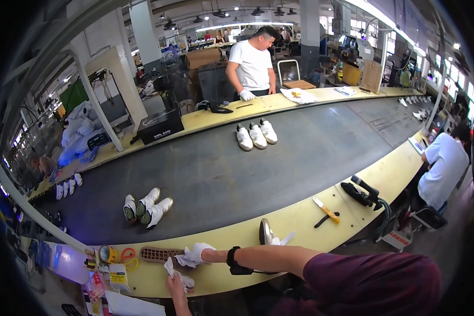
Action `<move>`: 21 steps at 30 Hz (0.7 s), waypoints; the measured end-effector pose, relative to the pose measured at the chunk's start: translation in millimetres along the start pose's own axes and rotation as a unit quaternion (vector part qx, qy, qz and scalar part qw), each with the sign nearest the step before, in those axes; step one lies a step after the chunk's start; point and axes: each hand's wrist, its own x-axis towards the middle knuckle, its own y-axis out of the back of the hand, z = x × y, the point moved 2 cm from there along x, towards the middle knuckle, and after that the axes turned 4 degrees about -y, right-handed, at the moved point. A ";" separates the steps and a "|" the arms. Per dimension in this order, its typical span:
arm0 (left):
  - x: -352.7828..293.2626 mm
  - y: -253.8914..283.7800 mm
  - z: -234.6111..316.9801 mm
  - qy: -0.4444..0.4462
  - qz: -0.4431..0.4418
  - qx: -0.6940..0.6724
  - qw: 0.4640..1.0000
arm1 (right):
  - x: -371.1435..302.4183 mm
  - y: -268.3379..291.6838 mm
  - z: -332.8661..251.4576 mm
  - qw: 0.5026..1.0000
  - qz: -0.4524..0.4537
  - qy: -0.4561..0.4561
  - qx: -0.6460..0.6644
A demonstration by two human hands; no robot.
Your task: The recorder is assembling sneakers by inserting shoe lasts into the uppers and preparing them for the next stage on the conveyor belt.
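Observation:
At the near edge of the bench, my left hand [175, 287] is closed around crumpled white cloth-like material [186, 282], which may be part of a glove. Just right of it is my right hand [199, 253], white-covered, with its fingers bent inward. Whether those fingers hold any of the white material is hard to make out. A brown shoe sole [160, 255] lies tread up beside both hands. Further right along the bench, a white shoe with a metallic toe [267, 231] stands beside my forearm, a pale strip [288, 238] next to it.
Groups of white shoes [148, 207] and more shoes [256, 135] sit on the dark conveyor belt [205, 174]. Tape [108, 254] and orange-handled scissors [127, 255] lie left. A yellow-handled knife [326, 210] and black tool [361, 194] lie right. A person [252, 66] stands opposite; another [443, 166] sits right.

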 end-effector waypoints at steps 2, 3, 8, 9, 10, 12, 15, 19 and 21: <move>-7.1 9.9 -1.7 0.090 0.022 -0.063 0.994 | -2.3 9.2 -9.9 0.993 -0.032 0.099 -0.051; 14.0 25.9 -45.6 0.132 0.040 -0.022 0.990 | -8.2 16.1 -22.7 0.992 -0.084 0.076 -0.046; 18.3 29.0 -5.9 0.041 0.070 0.341 0.937 | -54.0 40.3 -59.1 0.984 -0.162 -0.001 0.074; 22.5 35.0 -11.5 -0.014 0.024 0.366 0.930 | -55.1 32.8 -58.9 0.984 -0.162 0.000 0.075; 26.2 33.4 -9.5 -0.074 -0.026 0.390 0.917 | -53.5 22.0 -53.3 0.987 -0.127 0.027 0.096; 22.2 30.3 4.6 -0.104 -0.063 0.235 0.964 | -49.2 -2.8 -33.5 0.980 -0.067 0.144 0.121; 10.9 38.0 6.4 -0.108 -0.048 0.060 0.991 | -50.1 -34.1 -16.2 0.988 -0.083 0.113 0.058; -4.9 58.6 -19.0 -0.109 0.049 0.134 0.984 | -62.2 -64.5 -16.4 0.966 -0.132 0.200 -0.093; -34.2 55.3 -9.6 -0.175 0.122 0.324 0.921 | -95.8 -57.2 -13.4 0.969 -0.081 0.226 -0.058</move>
